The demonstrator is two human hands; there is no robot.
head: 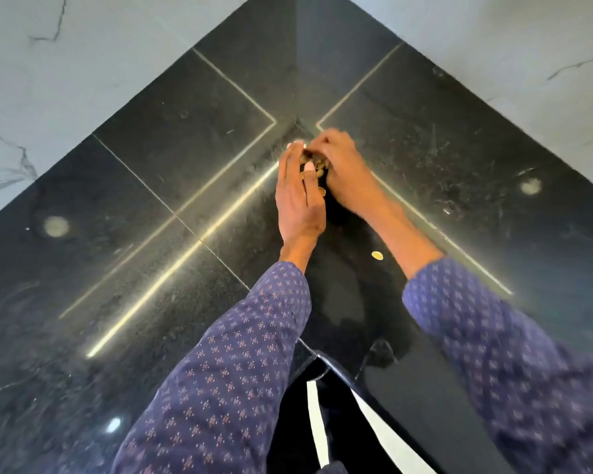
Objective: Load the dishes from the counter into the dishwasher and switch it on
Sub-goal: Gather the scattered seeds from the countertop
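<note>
No dish and no dishwasher is in view. My left hand (297, 196) and my right hand (343, 165) meet at the inner corner of a black stone counter (185, 138). Between them is a small heap of yellow-brown round pieces (317, 165). My left hand stands on its edge with the palm turned right and the thumb over the pieces. The fingers of my right hand curl down onto the same heap from the right. One more yellow piece (377, 255) lies alone on the counter, close under my right forearm.
White marbled walls (65, 80) close the counter in on the left and right behind the corner. Thin metal strips (185, 254) run across the stone. The counter's front corner edge (326, 364) is close to my body, with dark clothing with white stripes below it.
</note>
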